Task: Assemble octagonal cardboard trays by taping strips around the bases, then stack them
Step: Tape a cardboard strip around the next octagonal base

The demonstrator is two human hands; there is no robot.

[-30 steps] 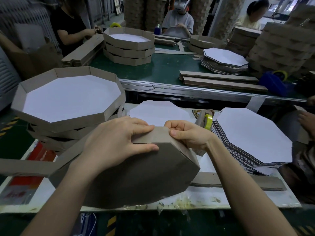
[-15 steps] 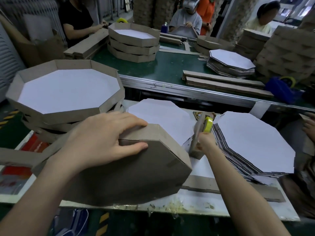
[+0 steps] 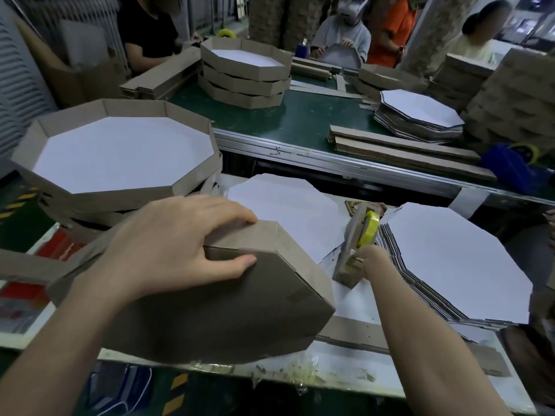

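Gripping the tray (image 3: 210, 319) rim, left hand (image 3: 168, 250) fingers curl; right hand (image 3: 368, 261) fingers clasp the tape dispenser (image 3: 357, 235).

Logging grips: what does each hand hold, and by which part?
Left hand grips the unfinished tray at its upper edge, thumb on the brown base. Right hand touches the tape dispenser at its lower end; grip hidden.
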